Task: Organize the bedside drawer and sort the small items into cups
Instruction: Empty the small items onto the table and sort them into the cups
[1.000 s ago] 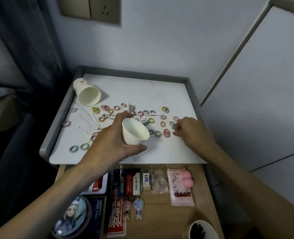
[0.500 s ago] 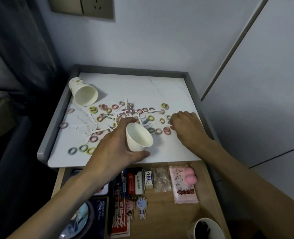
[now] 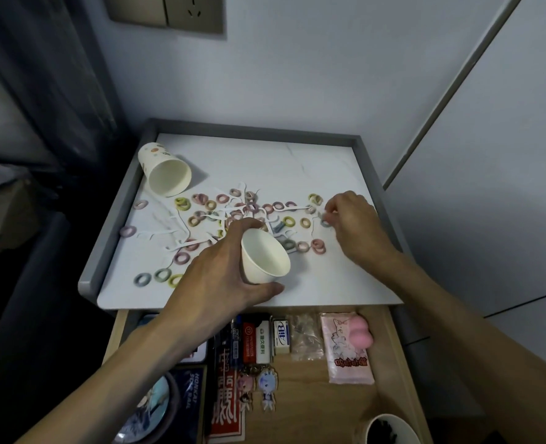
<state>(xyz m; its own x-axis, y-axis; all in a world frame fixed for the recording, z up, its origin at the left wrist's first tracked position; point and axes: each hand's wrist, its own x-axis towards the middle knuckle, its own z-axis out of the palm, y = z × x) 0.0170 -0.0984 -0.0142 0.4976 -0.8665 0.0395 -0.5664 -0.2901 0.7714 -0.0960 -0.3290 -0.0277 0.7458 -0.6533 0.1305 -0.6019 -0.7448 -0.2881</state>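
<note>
The left hand (image 3: 220, 277) is holding a white paper cup (image 3: 265, 261) above the near half of the desk (image 3: 297, 168), close to the near edge. Its fingers (image 3: 246, 224) are wrapping over the far side of the cup wall and the thumb is pressing the near side. The cup is tilting, with its open mouth facing right and toward the camera.

The right hand (image 3: 355, 225) is reaching to the right side of the desk, near the right edge. Its fingers (image 3: 332, 206) are curling narrow, with the tips closing on a grey hair tie (image 3: 325, 222). Whether that tie is clear of the surface cannot be told.

A second paper cup (image 3: 166, 171) is lying on its side near the far left corner, with its mouth facing the near edge. Small coloured hair ties (image 3: 182, 203) are lying scattered across the middle of the desk, from the left edge to the right hand. White floss picks (image 3: 182, 245) are lying mixed among them, mostly left of centre.

The drawer (image 3: 390, 347) is standing open below the near edge of the desk. Along its far edge an eraser (image 3: 280, 336), a clear bag (image 3: 307, 338) and a pink packet (image 3: 348, 357) are lying side by side, with a pink sponge (image 3: 361, 331) resting on the packet. Two figure keychains (image 3: 267, 386) are lying near the drawer's middle. A dark-filled cup (image 3: 393, 431) is standing in the near right corner of the drawer.
</note>
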